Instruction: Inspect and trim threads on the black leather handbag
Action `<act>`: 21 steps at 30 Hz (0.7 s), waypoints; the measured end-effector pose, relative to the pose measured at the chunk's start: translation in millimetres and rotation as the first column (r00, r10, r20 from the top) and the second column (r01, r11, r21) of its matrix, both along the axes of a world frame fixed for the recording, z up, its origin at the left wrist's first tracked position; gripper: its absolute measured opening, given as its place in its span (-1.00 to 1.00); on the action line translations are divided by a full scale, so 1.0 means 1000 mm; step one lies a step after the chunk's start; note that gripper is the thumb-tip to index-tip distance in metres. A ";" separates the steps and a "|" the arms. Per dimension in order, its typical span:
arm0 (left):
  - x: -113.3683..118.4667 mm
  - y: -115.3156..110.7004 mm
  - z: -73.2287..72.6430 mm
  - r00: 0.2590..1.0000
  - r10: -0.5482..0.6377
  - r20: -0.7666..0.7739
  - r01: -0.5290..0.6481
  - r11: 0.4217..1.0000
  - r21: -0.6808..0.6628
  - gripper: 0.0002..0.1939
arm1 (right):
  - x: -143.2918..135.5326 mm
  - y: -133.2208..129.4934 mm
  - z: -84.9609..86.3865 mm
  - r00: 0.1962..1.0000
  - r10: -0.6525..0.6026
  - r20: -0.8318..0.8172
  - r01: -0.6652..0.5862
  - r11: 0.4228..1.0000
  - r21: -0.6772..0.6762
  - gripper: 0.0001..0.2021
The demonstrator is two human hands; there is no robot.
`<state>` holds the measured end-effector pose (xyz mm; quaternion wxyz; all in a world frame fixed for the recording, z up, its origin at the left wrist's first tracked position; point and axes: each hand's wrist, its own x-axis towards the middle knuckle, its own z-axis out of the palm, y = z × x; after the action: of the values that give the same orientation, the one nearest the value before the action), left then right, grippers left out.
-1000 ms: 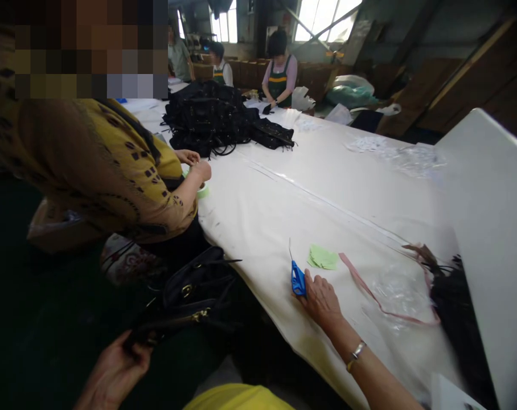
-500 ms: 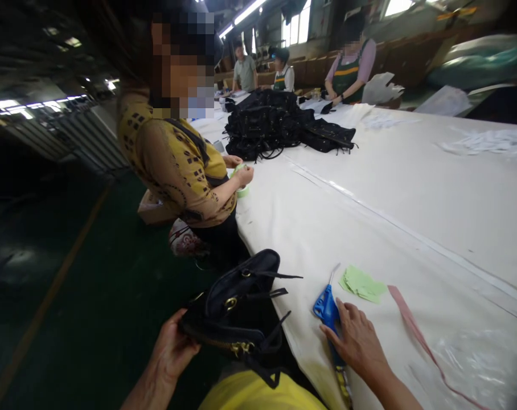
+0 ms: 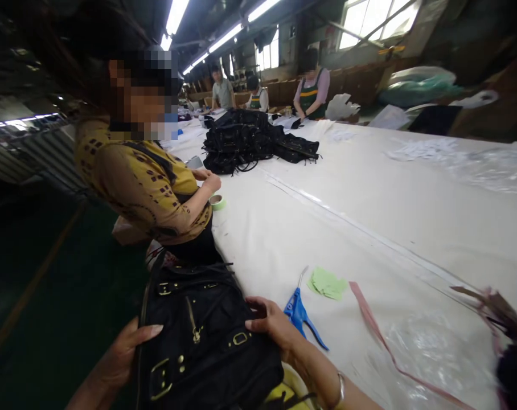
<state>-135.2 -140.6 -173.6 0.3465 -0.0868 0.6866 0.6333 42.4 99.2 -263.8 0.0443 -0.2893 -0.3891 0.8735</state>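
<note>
Black handbag [image 3: 202, 336] stood at the near desk [image 3: 369, 188] edge, gripped between left hand [image 3: 124, 353] at 9 o'clock and right hand [image 3: 273, 327] at 3 o'clock, fingers curled on its sides. Blue tagging tool [image 3: 299, 312] and green tags [image 3: 327, 283] lay untouched at 2 o'clock; no tag showed on the bag.

One black bag [image 3: 202, 336] held, one blue tagging tool [image 3: 299, 313], four other people, one tape roll [image 3: 217, 201]
</note>
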 end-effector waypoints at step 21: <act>-0.070 0.115 -0.079 0.959 0.277 -0.062 -0.276 0.961 0.025 -0.68 | -0.019 0.005 0.026 0.895 0.113 -0.431 0.338 0.458 0.822 -0.52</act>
<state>-205.4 -25.7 -252.4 0.2328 -0.1588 0.6735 0.6833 23.7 104.2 -238.1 0.3302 -0.0517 -0.7426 0.5804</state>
